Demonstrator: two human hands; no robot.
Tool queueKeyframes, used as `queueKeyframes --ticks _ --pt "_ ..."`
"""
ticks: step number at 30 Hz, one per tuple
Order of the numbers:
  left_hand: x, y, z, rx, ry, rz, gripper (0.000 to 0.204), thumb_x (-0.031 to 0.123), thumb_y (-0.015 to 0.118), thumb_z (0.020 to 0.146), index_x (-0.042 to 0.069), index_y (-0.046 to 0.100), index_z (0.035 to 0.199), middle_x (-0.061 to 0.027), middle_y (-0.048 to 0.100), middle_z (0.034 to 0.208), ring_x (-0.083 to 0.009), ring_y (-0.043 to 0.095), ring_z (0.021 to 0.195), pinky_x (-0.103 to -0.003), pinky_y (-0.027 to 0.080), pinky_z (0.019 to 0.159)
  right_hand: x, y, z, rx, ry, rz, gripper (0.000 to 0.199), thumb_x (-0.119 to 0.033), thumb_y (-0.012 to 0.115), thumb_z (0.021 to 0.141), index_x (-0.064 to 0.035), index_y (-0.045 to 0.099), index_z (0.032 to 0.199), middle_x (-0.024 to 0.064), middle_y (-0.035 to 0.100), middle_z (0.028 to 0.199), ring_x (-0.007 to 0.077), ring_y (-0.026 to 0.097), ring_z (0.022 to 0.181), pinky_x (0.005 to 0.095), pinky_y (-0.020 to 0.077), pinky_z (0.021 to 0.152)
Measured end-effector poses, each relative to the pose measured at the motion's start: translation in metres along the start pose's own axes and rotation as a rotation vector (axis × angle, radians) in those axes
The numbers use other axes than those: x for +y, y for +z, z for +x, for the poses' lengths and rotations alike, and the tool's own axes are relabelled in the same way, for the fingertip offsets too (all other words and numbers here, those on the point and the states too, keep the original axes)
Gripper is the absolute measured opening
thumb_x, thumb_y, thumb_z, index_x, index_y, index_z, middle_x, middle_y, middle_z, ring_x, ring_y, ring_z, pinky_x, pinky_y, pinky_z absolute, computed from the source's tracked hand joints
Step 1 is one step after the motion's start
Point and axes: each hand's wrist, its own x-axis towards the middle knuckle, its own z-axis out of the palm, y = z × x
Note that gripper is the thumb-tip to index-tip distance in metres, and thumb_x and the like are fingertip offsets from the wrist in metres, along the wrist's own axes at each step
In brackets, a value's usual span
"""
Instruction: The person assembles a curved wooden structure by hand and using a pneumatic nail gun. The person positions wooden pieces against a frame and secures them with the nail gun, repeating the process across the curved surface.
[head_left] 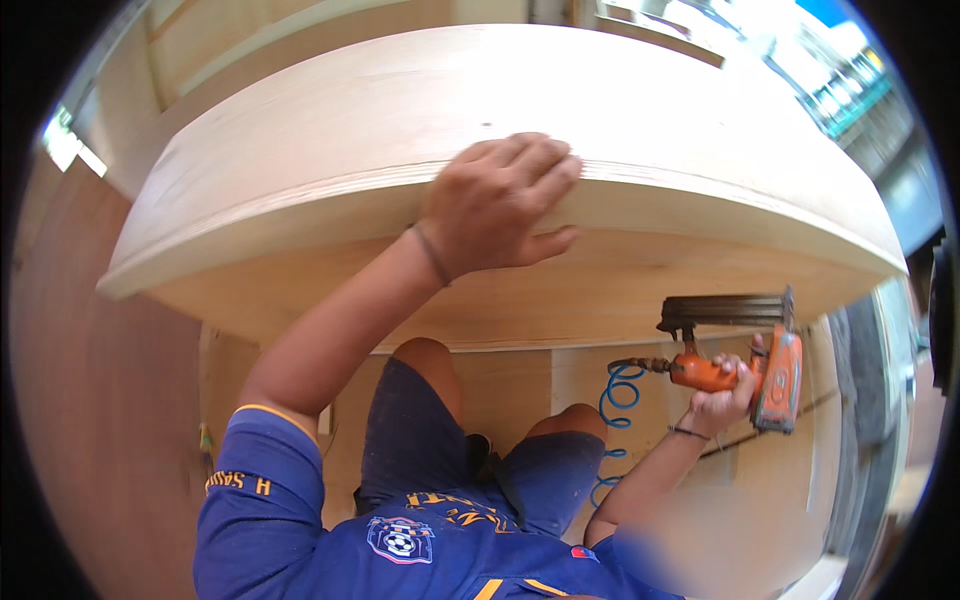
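At the lower edge, nearest the camera, are the person's blue shirt (pixel 270 525) with yellow trim and a football badge (pixel 400 540), and above it dark blue shorts (pixel 415 415) with both knees bare and bent. To the right, the right hand (pixel 722 392) wraps closed around the handle of an orange nail gun (pixel 780 380), a dark band (pixel 689 432) around its wrist. The gun's black magazine (pixel 728 309) lies level along the top, just below the wooden panel's edge in view; whether it touches the wood I cannot tell. A blue coiled hose (pixel 621 390) hangs from the fitting at the handle's end, beside the right knee. Farther off, the left hand (pixel 497 205) rests open and palm down over the near edge of the pale wooden panel (pixel 330 120), fingers extended onto the upper face and thumb apart; it is wrapped around nothing. The panel spans the upper middle, in front of the person, its layered edge facing them. Beyond it lie a wooden strip (pixel 660 38) and, at upper right, a bright, blurred background.
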Motion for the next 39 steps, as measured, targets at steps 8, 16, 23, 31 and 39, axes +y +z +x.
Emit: queueKeyframes --ticks 8,16,23,31,39 --pt "0.060 0.053 0.029 0.110 0.060 0.038 0.048 0.044 0.070 0.074 0.011 0.061 0.108 -0.0030 0.062 0.110 -0.0199 0.062 0.103 -0.034 0.051 0.083 0.011 -0.042 0.028 -0.065 0.064 0.218 0.053 -0.008 0.053 0.077 0.0025 0.046 0.129 0.0063 0.058 0.099 0.0107 0.052 0.065 0.0296 0.0487 0.065" --pt "0.045 0.031 0.013 0.063 0.134 -0.241 0.047 0.038 0.069 0.078 0.007 0.058 0.112 -0.0104 0.060 0.110 -0.0266 0.060 0.102 -0.038 0.050 0.088 0.010 -0.049 0.032 -0.198 0.083 0.213 0.054 -0.006 0.057 0.077 0.0030 0.046 0.130 0.0080 0.058 0.113 0.0115 0.053 0.066 0.0297 0.0499 0.066" --pt "-0.062 -0.079 -0.118 0.122 -0.169 0.197 0.056 0.047 0.075 0.076 0.005 0.063 0.112 -0.0121 0.064 0.110 -0.0289 0.061 0.104 -0.043 0.047 0.093 0.003 -0.039 0.025 -0.125 -0.009 0.021 0.050 -0.009 0.053 0.083 0.0023 0.047 0.131 0.0042 0.050 0.080 0.0117 0.048 0.069 0.0298 0.0461 0.069" --pt "-0.103 -0.100 -0.172 0.174 -0.165 0.295 0.054 0.046 0.076 0.077 0.008 0.062 0.114 -0.0085 0.068 0.114 -0.0245 0.064 0.106 -0.034 0.043 0.088 0.007 -0.015 0.000 -0.077 -0.122 -0.084 0.051 -0.009 0.051 0.085 0.0039 0.045 0.134 0.0032 0.045 0.072 0.0140 0.047 0.072 0.0295 0.0447 0.073" --pt "-0.097 -0.074 -0.149 0.082 -0.199 0.193 0.053 0.043 0.076 0.078 0.010 0.061 0.116 -0.0066 0.067 0.116 -0.0223 0.063 0.106 -0.032 0.039 0.090 0.014 -0.049 -0.011 -0.246 -0.568 -0.748 0.033 0.007 0.039 0.085 0.0037 0.059 0.111 0.0122 0.058 0.098 0.0214 0.056 0.099 0.0364 0.0464 0.096"
